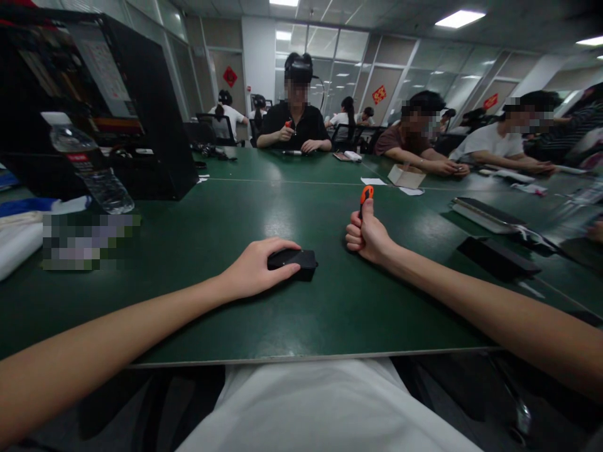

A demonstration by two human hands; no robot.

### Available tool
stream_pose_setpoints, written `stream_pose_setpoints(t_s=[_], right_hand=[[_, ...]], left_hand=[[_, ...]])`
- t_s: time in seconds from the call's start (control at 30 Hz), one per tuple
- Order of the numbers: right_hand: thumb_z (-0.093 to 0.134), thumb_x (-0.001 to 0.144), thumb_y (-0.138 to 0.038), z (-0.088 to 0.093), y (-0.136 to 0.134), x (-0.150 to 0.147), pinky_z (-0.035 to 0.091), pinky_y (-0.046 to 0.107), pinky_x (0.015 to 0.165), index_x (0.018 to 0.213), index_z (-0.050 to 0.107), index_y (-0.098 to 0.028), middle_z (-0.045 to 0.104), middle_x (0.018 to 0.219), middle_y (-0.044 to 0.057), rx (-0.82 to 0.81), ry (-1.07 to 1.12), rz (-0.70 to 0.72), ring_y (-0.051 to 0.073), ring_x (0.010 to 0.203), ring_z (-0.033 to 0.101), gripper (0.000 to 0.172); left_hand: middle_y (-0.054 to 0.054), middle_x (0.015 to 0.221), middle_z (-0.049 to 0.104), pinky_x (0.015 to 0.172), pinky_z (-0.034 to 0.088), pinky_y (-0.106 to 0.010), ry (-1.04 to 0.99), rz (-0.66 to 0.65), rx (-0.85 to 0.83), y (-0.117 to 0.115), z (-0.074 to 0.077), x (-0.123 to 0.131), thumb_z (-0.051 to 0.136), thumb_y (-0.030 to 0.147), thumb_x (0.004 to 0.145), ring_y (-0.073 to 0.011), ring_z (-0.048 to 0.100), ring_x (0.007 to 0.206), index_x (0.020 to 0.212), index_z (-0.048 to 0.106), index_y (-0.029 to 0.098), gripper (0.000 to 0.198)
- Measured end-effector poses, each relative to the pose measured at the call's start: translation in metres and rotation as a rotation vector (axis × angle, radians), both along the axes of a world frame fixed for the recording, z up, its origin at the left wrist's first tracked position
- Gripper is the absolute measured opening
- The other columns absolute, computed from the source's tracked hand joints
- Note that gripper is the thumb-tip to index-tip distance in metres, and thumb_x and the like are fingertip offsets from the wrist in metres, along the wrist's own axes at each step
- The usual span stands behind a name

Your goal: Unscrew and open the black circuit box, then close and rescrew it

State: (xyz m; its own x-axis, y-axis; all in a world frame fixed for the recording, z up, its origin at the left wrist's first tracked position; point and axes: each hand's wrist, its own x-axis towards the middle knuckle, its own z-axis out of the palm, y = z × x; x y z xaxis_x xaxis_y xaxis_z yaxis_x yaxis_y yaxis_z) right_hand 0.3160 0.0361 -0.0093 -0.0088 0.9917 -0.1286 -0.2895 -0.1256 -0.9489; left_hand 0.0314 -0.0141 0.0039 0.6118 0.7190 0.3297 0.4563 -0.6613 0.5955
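Observation:
On the green table (264, 320), my left hand (252, 267) lies around a small black box (306, 262), thumb along its near side and fingers over the top. A small lug sticks out of the box's right end. To the right and a little farther off, my right hand (370, 235) is closed in a fist, thumb up, around a tool with an orange-and-black handle (367, 192). The handle's rounded end rises above the fist; whatever is lower down is hidden by the fingers. Tool and box are apart.
A water bottle (92, 164) and an open black computer case (141, 107) stand at left. To the right lie a long black box (497, 257) and a thick flat object (490, 215). A small carton (406, 176) sits farther back. Several people work around the table.

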Motion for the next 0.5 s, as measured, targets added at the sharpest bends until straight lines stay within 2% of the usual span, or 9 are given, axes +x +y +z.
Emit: stream_pose_setpoints(t_s=[0.5], right_hand=[[0.048, 0.081, -0.086, -0.0014, 0.0096, 0.0028, 0.01, 0.016, 0.036, 0.069, 0.024, -0.022, 0.016, 0.047, -0.011, -0.073, 0.015, 0.113, 0.005, 0.039, 0.008, 0.07]], left_hand=[[-0.006, 0.119, 0.072, 0.094, 0.051, -0.033, 0.031, 0.005, -0.026, 0.0005, 0.0017, -0.0012, 0.066, 0.038, 0.092, -0.0224, 0.068, 0.105, 0.122, 0.068, 0.022, 0.035]])
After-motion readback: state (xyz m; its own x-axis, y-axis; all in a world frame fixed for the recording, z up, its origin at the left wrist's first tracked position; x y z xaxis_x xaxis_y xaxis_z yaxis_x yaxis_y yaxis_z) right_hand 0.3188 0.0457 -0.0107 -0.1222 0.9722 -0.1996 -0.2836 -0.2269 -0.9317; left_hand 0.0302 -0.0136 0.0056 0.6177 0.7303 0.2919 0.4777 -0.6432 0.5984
